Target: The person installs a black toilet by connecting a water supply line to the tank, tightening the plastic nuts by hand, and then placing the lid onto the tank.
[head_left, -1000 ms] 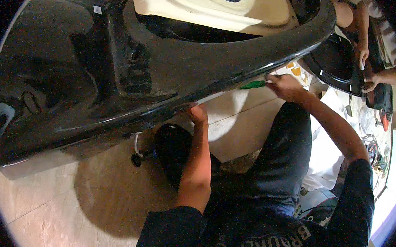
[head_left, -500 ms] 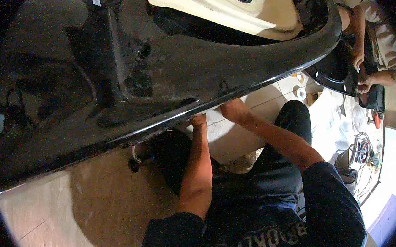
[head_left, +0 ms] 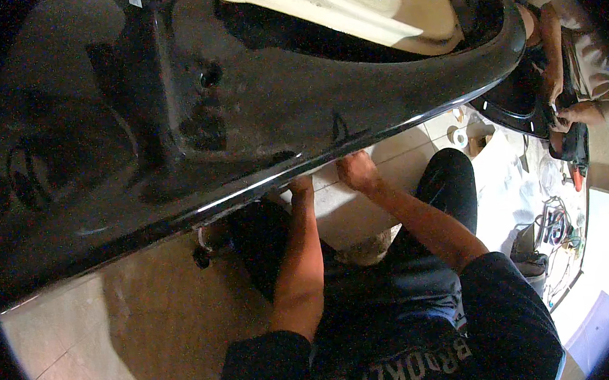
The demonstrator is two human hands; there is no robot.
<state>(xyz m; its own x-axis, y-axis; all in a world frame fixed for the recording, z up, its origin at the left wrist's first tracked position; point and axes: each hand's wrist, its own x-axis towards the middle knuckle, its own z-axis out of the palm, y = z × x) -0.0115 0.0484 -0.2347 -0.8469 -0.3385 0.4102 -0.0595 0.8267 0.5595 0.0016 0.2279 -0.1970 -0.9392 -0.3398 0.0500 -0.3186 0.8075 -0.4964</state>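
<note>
A long, glossy black panel (head_left: 278,114) is stretching away beyond the left hand (head_left: 301,183) and the right hand (head_left: 357,170), its near edge running right at both and partly hiding their fingers. That edge is slanting, trailing back toward the wearer on the left hand's outer side and bending into a rounded end past the right hand. Beyond the right hand, a wide opening is breaking the surface. Beyond the left hand and leftward, a small round hole (head_left: 210,76) is showing, with dusty smears dulling the shine nearby.
</note>
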